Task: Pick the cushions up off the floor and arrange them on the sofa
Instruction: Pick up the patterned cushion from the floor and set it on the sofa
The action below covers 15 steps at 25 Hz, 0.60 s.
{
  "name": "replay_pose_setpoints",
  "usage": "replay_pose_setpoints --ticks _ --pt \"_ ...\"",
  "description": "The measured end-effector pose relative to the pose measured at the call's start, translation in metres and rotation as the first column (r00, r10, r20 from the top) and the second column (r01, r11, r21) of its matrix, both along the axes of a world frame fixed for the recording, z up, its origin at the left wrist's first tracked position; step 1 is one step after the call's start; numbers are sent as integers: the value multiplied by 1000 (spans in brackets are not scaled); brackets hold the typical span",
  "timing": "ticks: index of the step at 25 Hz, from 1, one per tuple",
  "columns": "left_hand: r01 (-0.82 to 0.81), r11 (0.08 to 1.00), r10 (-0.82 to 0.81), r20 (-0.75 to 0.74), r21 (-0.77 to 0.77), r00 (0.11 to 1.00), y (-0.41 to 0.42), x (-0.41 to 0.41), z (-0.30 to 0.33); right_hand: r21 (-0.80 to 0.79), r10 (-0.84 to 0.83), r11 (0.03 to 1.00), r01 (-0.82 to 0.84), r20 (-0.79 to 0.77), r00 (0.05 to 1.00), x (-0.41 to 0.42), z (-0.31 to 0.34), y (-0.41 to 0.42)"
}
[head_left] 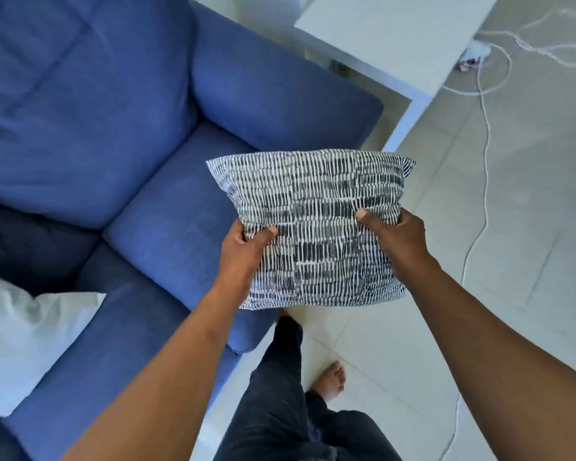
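I hold a dark-and-white dashed patterned cushion [316, 227] in the air, over the front right corner of the blue sofa [113, 144]. My left hand [243, 254] grips its left edge with the thumb on top. My right hand [396, 234] grips its right edge the same way. A plain white cushion [24, 341] lies on the sofa seat at the lower left, partly cut off by the frame edge.
A white low table [396, 41] stands beyond the sofa's right armrest [280, 94]. White cables [486, 154] trail over the tiled floor on the right. My legs and a bare foot [330, 380] stand beside the sofa's front edge.
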<state>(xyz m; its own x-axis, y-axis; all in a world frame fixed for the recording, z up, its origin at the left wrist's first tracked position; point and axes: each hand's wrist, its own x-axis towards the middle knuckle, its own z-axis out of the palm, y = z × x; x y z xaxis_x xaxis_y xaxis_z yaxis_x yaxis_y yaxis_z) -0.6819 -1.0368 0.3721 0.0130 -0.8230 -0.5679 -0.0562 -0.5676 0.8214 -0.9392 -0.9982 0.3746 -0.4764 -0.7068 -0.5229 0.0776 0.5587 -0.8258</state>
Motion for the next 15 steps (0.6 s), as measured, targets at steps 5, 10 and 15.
replay_pose_setpoints --ticks 5,10,15 --pt "-184 982 185 -17 46 983 -42 69 8 55 145 988 -146 25 989 69 3 -87" --pt "-319 945 320 -6 73 947 -87 152 9 61 311 947 -315 71 948 153 5 -178" --pt "-433 886 435 25 166 900 -109 201 0 3 503 863 -504 69 861 203 4 -245"
